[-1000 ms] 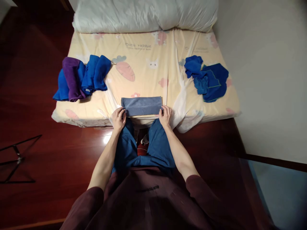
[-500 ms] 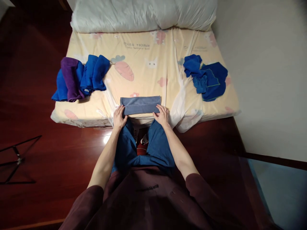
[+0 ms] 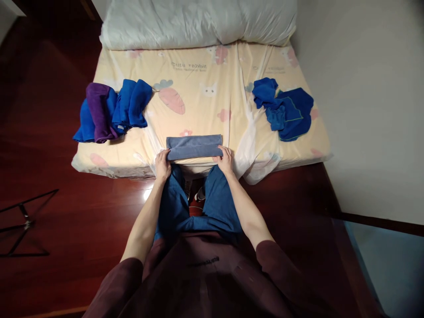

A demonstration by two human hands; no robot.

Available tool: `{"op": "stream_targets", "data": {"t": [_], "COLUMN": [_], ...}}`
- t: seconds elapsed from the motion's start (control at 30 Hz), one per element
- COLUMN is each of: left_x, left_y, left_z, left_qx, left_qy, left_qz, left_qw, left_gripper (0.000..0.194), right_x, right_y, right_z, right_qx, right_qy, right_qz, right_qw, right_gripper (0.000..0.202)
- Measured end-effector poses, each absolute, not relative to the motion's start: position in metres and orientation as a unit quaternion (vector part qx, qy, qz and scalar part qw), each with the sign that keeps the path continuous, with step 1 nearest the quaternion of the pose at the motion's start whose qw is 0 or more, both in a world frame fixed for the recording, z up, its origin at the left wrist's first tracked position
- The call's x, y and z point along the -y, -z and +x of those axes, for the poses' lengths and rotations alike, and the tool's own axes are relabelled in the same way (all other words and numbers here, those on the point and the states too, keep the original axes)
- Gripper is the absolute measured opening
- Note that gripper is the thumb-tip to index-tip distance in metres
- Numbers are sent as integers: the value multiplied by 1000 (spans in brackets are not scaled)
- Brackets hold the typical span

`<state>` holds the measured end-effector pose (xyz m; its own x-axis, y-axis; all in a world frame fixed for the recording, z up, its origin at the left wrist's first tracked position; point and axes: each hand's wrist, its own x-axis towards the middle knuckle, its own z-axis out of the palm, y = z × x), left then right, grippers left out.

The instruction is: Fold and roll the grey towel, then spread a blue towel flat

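Note:
A grey-blue towel (image 3: 194, 147), folded into a narrow strip, lies along the front edge of the bed. My left hand (image 3: 163, 165) grips its near left corner, the fingers closed over the cloth. At the near right corner, my right hand (image 3: 225, 160) pinches the same towel between thumb and fingers. A crease runs lengthwise, with the near part folded over the far part. The fingertips are partly hidden by the cloth.
Rolled blue towels (image 3: 124, 106) and a purple towel (image 3: 100, 112) lie on the bed's left side. Crumpled blue towels (image 3: 286, 110) lie on the right. A rolled quilt (image 3: 198, 22) spans the back of the bed (image 3: 198, 97). Black stand legs (image 3: 26, 223) are on the floor.
The near edge of the grey-blue towel is lifted and turned slightly further over, narrowing the strip. Both hands have closed on its near corners. The view has shifted slightly.

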<state>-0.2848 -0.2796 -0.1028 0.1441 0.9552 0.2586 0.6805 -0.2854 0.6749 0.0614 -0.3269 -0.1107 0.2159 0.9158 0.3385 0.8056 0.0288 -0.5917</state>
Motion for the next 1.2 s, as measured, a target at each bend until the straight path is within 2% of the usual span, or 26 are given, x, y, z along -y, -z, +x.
{"op": "stream_targets", "data": {"t": [0.23, 0.57, 0.87, 0.97, 1.1, 1.2], "left_x": [276, 234, 216, 217, 232, 248], "left_y": [109, 89, 89, 90, 90, 92], "left_z": [-294, -296, -288, -290, -297, -303], "left_qx": [-616, -649, -674, -663, -636, -628], "left_qy": [-378, -279, -237, -255, -344, -342], "left_qz": [648, 671, 666, 670, 661, 665], "left_qw": [241, 225, 215, 217, 200, 214], "left_gripper": [35, 39, 39, 40, 43, 37], "right_x": [330, 313, 295, 293, 296, 298], "right_y": [117, 119, 128, 130, 129, 127], "right_z": [64, 59, 56, 56, 55, 55], "right_qx": [557, 442, 361, 354, 365, 373], "right_qy": [-94, -173, -190, -180, -173, -168], "right_qz": [-695, -746, -761, -760, -761, -766], "right_qw": [445, 466, 505, 513, 508, 495], "right_gripper": [35, 47, 39, 41, 44, 44]}}
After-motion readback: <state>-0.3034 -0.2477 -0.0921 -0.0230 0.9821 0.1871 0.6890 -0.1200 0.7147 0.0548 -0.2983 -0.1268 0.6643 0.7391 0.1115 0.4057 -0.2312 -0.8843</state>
